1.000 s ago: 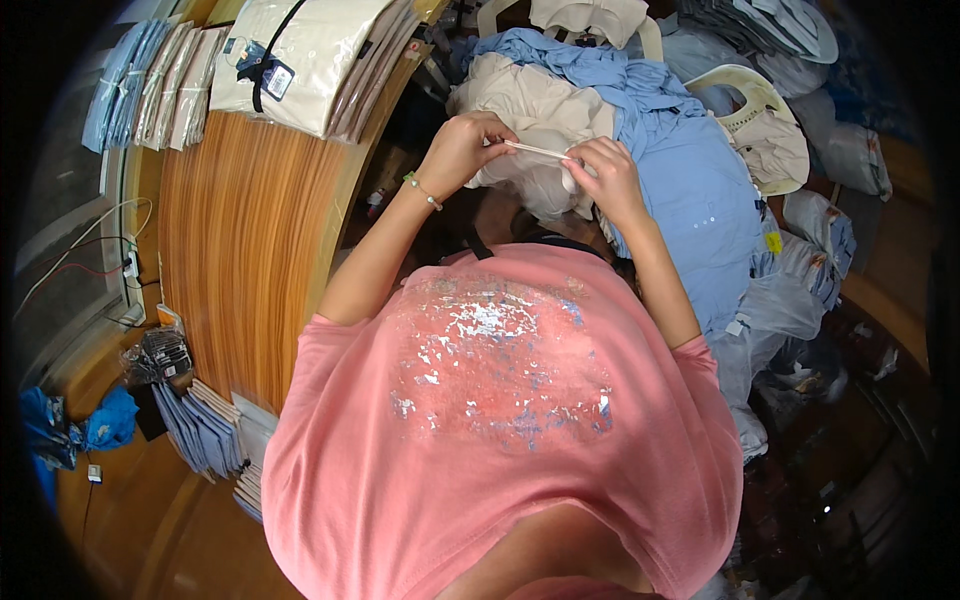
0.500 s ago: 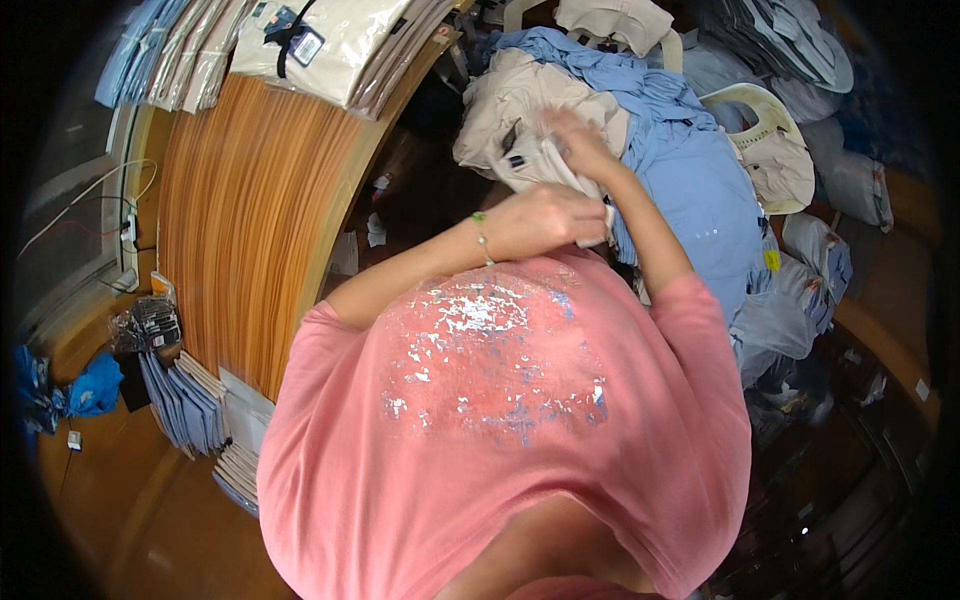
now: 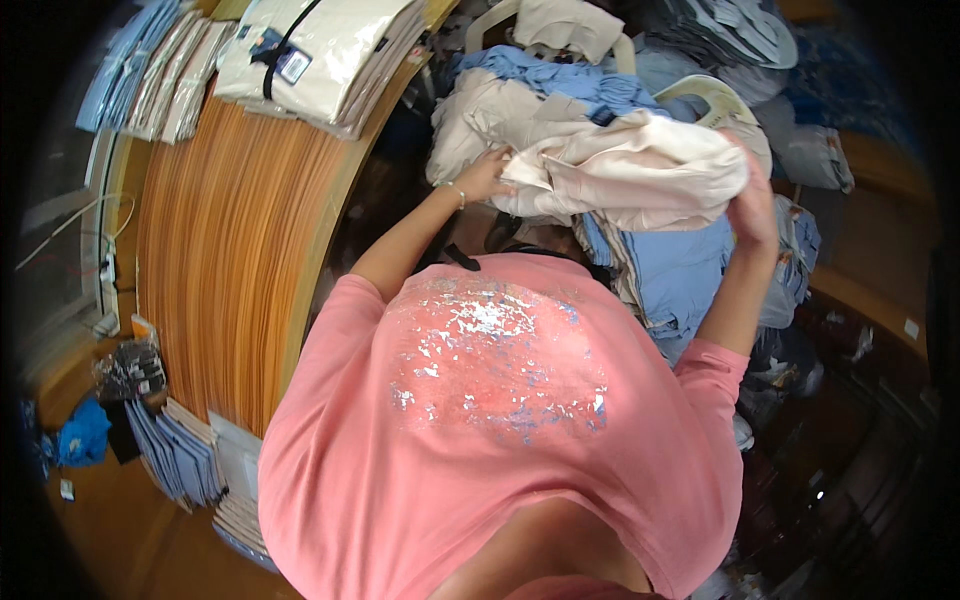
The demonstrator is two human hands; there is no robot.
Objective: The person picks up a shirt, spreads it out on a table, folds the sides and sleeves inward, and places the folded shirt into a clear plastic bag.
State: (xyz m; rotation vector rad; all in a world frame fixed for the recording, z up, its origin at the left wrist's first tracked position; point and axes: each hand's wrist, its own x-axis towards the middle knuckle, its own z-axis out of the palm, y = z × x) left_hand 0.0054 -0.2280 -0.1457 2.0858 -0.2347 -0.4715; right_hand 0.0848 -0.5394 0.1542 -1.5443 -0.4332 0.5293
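A cream garment [image 3: 640, 170], bunched and creased, is stretched sideways between my two hands above a pile of clothes. Its kind cannot be made out. At its left end, the fingers of my left hand [image 3: 485, 176] are closed on the edge of the cloth. My right hand [image 3: 757, 205] grips the far right end, its fingertips partly hidden behind the fabric. Under and behind the garment lie another cream cloth [image 3: 455, 130] and light blue garments [image 3: 685, 275].
A wood-grain table [image 3: 240, 230] on the left bears packed cream garments [image 3: 320, 60] tied with a black band, and blue bundles [image 3: 130, 70]. Folded stacks [image 3: 175, 450] and a blue bag [image 3: 82, 435] lie lower left. A cream cap-like piece [image 3: 715, 100] and grey piles [image 3: 725, 30] stand behind.
My hands, close together before, have moved apart, the left one leftward and the right one rightward. The cream garment, crumpled before, is now spread wide between them.
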